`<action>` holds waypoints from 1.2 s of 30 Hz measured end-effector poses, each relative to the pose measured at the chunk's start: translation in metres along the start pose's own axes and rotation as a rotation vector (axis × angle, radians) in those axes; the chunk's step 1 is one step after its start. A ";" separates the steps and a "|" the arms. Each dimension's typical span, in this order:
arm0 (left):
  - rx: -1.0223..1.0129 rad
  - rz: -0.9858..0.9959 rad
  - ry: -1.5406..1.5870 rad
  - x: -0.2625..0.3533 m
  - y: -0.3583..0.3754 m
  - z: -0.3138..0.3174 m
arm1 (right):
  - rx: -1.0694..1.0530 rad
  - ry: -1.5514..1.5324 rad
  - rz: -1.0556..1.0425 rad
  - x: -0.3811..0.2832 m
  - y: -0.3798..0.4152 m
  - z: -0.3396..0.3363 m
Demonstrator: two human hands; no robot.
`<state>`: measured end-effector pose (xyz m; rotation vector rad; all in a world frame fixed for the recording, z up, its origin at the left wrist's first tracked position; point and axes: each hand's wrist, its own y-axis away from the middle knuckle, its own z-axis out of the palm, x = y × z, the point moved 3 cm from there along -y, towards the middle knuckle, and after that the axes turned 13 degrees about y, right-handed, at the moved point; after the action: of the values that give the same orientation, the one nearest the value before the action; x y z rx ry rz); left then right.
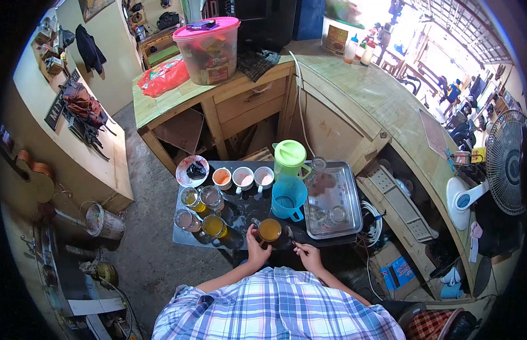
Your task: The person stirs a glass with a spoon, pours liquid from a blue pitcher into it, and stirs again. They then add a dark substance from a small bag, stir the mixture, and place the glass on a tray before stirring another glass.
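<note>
My left hand [256, 249] is wrapped around the near left side of a glass mug [269, 230] of brown-amber drink, which stands at the table's front edge. Just right of it, my right hand [310, 257] pinches the handle of a spoon [291, 234], its fingers closed. A blue pitcher [288, 197] stands behind the mug, and a lidded green pitcher [290, 157] behind that. To the left are several glass mugs, among them a yellow drink [214, 226], and three white cups, one holding something orange [222, 178].
A metal tray [332, 229] with glassware lies at the table's right end. A stained bowl [192, 170] with dark contents sits at the back left. Beyond, a wooden counter [354, 85] carries a pink-lidded tub [207, 54] and bottles. A fan [504, 164] stands at right.
</note>
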<state>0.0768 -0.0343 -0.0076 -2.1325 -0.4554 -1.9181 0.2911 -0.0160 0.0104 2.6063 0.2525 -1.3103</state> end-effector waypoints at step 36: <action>-0.402 0.268 -0.196 0.008 -0.059 -0.035 | 0.041 0.626 -0.482 -0.108 -0.043 -0.010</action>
<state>0.0226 0.0072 0.0019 -2.4864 0.1988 -1.7713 0.2247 0.0224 0.0982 3.0329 1.0079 -0.5433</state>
